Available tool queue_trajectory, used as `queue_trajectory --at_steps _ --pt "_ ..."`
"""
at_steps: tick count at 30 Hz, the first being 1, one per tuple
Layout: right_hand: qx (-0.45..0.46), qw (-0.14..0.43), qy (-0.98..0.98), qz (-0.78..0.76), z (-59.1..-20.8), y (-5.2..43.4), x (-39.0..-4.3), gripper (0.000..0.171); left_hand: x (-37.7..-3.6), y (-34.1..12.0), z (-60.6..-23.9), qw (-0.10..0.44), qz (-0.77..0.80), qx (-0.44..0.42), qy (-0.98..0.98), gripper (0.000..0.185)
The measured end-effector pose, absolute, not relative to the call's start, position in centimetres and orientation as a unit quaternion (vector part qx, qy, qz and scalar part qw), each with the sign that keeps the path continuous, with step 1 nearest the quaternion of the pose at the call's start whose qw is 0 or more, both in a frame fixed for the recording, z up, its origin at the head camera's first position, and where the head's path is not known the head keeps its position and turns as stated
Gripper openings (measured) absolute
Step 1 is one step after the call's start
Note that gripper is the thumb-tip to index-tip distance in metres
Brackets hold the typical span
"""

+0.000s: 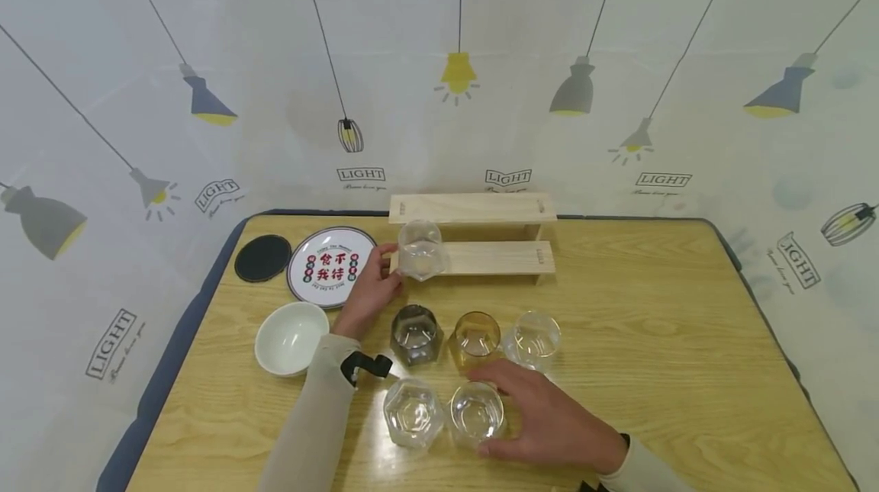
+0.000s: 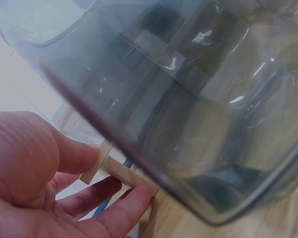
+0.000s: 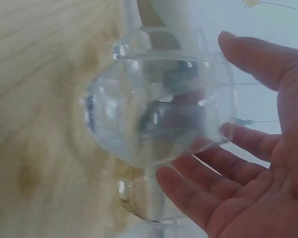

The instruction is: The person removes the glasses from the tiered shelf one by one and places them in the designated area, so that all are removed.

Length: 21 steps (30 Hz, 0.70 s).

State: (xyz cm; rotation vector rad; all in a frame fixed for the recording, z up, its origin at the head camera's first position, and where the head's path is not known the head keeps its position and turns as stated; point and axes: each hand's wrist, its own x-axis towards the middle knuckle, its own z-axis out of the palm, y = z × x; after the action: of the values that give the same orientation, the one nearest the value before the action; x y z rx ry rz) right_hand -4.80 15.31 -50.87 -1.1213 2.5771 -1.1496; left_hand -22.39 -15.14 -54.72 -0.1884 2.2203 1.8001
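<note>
A two-tier light wooden shelf (image 1: pixel 494 257) stands at the back, a clear glass (image 1: pixel 420 252) on the left end of its lower board. My left hand (image 1: pixel 374 286) grips that left end, its thumb (image 2: pixel 74 156) and fingers on the wood beside the glass. A smoky grey glass (image 1: pixel 416 336) fills much of the left wrist view. Near the front, my right hand (image 1: pixel 542 416) is spread around a clear glass (image 1: pixel 477 414). In the right wrist view its thumb stands off the rim and its fingertips (image 3: pixel 169 176) lie right at the glass's side.
An amber glass (image 1: pixel 477 339) and a gold-rimmed clear glass (image 1: pixel 536 338) stand in the middle row. Another clear faceted glass (image 1: pixel 413 413) stands in front. To the left are a white bowl (image 1: pixel 291 339), a plate with red characters (image 1: pixel 331 267) and a black round coaster (image 1: pixel 263 258).
</note>
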Motion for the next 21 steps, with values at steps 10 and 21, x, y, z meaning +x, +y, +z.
queue_trajectory --at_steps 10,21 --pt "-0.39 0.013 0.84 -0.378 -47.9 16.0 -6.3 0.062 -22.5 -15.3 -55.0 0.137 0.622 -0.068 0.768 0.053" --pt "-0.377 -0.058 0.829 -0.41 -43.7 16.3 -10.4 0.05 -22.7 -15.4 -55.3 0.133 0.62 -0.054 0.771 0.054"
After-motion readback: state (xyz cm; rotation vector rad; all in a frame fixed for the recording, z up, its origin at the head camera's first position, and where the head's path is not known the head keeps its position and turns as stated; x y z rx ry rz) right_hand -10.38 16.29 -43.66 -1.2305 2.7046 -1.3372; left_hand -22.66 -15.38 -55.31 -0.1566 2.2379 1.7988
